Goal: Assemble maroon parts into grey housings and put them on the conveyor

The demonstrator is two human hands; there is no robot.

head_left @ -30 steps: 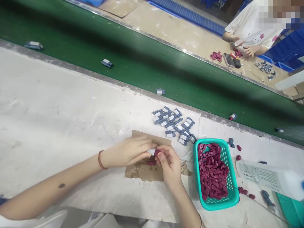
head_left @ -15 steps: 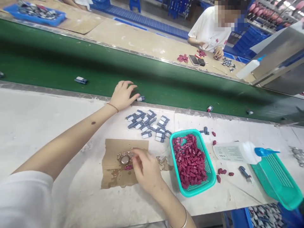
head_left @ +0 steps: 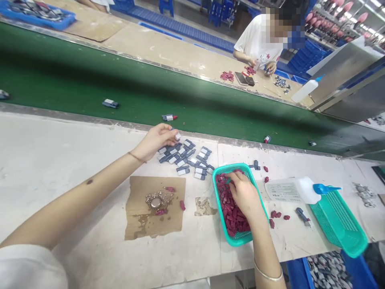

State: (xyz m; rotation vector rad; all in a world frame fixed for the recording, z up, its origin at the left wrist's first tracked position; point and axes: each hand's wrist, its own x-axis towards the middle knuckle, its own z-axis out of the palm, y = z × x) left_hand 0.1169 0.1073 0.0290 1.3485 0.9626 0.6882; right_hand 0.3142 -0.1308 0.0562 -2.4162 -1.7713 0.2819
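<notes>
My left hand (head_left: 159, 140) is closed on a small blue-grey and white plastic piece (head_left: 177, 136), just above the heap of similar pieces (head_left: 181, 151) by the belt's near edge. My right hand (head_left: 245, 194) reaches into a green plastic basket (head_left: 233, 241) of small maroon pieces (head_left: 230, 212). Its thumb and forefinger look apart, with the fingertips among the pieces. On the bench lies a wet-stained cardboard sheet (head_left: 135, 204), bearing a round metal-topped item (head_left: 156, 203) in a glittery clump and a few maroon pieces (head_left: 161, 212).
A green conveyor belt (head_left: 138, 96) crosses beyond the bench, carrying a piece with a red end (head_left: 169, 117) among others. To the right lie a white bottle with a blue nozzle (head_left: 306, 190) and another green basket (head_left: 339, 224). A co-worker (head_left: 258, 44) handles pieces across the belt.
My left hand has drawn back from the belt to the heap and grips a blue-grey and white piece. A red-ended piece now lies on the belt. My right hand went from the cardboard into the basket.
</notes>
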